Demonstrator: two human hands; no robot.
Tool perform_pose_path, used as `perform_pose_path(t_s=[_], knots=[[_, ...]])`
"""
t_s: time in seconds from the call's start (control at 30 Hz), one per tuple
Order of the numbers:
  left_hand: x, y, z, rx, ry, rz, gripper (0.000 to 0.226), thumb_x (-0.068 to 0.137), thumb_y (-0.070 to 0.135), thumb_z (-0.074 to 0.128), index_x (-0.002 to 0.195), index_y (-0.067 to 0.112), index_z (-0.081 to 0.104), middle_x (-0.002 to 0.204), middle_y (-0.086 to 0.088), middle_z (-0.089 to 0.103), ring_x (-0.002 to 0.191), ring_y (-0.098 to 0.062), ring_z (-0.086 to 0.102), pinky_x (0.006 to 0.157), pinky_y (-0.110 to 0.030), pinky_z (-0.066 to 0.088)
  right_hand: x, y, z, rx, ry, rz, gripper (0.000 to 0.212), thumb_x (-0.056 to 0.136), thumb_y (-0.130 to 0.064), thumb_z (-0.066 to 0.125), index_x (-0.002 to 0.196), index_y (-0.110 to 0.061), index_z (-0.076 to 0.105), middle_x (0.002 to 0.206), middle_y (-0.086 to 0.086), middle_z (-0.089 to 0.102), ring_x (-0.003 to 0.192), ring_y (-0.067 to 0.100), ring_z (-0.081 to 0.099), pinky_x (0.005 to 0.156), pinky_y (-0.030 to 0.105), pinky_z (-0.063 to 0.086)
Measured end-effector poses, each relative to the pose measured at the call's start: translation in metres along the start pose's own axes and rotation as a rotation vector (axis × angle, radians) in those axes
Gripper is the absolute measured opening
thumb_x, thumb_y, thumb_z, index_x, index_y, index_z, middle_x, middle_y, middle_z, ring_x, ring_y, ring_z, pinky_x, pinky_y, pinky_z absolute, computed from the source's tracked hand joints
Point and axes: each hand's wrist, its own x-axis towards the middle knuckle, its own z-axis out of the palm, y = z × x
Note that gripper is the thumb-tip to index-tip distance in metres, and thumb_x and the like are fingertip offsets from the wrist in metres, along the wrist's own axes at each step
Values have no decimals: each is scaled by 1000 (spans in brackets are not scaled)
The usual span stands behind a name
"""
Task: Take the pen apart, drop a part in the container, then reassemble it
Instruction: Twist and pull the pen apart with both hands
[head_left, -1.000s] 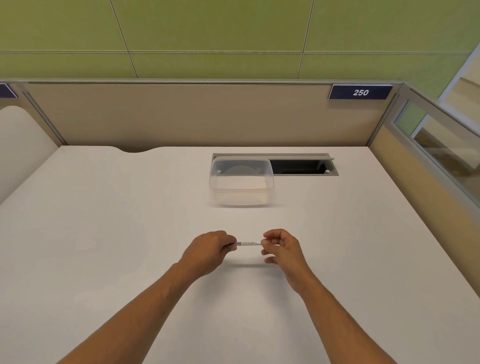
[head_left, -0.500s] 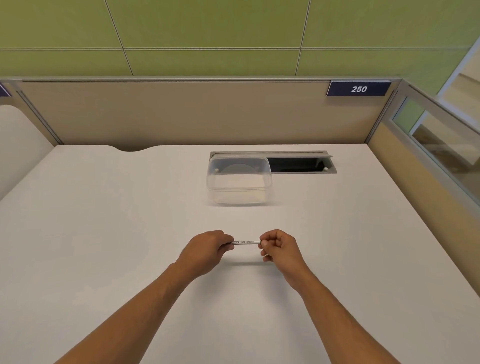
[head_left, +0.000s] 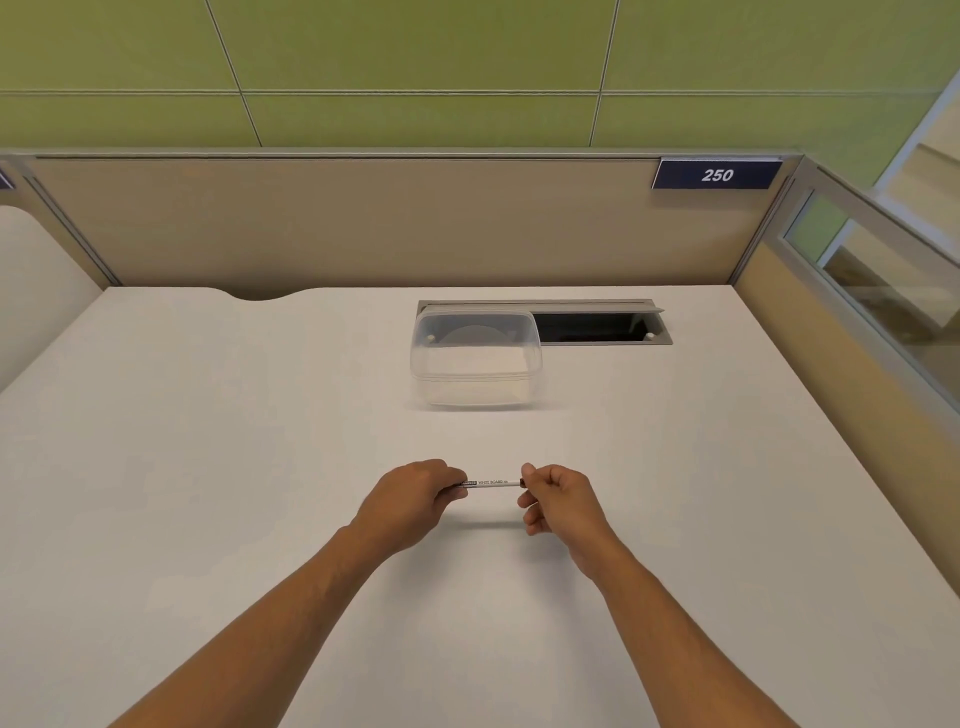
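Head cam has both hands pinching a slim white whiteboard marker pen (head_left: 492, 483) level just above the white bench (head_left: 208, 467). Left hand (head_left: 410, 501) has its grip closed on the dark end, right hand (head_left: 558, 499) on the other. Clear plastic rectangular container (head_left: 475, 358) sits at 12 o'clock, well apart.

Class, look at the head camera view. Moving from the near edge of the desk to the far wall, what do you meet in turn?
The hands, left hand and right hand, holding the pen level between them → clear plastic container → cable slot in the desk → beige partition → green wall.
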Motion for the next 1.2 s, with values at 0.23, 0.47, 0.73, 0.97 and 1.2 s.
perform_pose_path(t_s=[0.23, 0.47, 0.73, 0.97, 1.2], knots=[[-1, -2, 2, 12, -13, 13, 21, 98, 31, 47, 84, 19, 57, 73, 1, 52, 68, -21, 49, 58, -32, 35, -3, -1, -1, -24, -51, -64, 13, 95, -9, 59, 84, -7, 66, 71, 7, 68, 53, 13, 61, 54, 27, 54], [-3, -2, 3, -41, 9, 7, 18, 98, 33, 48, 92, 22, 61, 73, 6, 50, 68, -16, 45, 59, -29, 33, -5, 0, -1, -32, -4, -156, 18, 92, 1, 59, 83, -10, 69, 69, 6, 67, 55, 13, 64, 60, 27, 56], [-3, 0, 1, -57, 16, 20, 20, 99, 33, 46, 92, 21, 60, 74, 5, 51, 70, -18, 49, 61, -31, 37, -10, -4, 4, -50, 67, -257, 26, 93, 3, 56, 84, -16, 72, 69, 3, 68, 62, 14, 65, 70, 28, 59], [-2, 1, -2, -92, 3, 4, 19, 99, 32, 46, 92, 21, 60, 75, 5, 53, 70, -18, 50, 64, -34, 41, -13, -3, 7, -48, 113, -302, 29, 93, 2, 56, 84, -19, 73, 66, 3, 68, 62, 8, 64, 63, 11, 50], [-3, -6, -4, -92, -29, -17, 20, 99, 33, 45, 94, 22, 61, 77, 6, 55, 74, -18, 51, 67, -34, 42, -14, -1, 2, 45, 24, -262, 35, 92, 8, 56, 89, -21, 76, 79, 2, 76, 80, 17, 75, 79, 22, 55]])
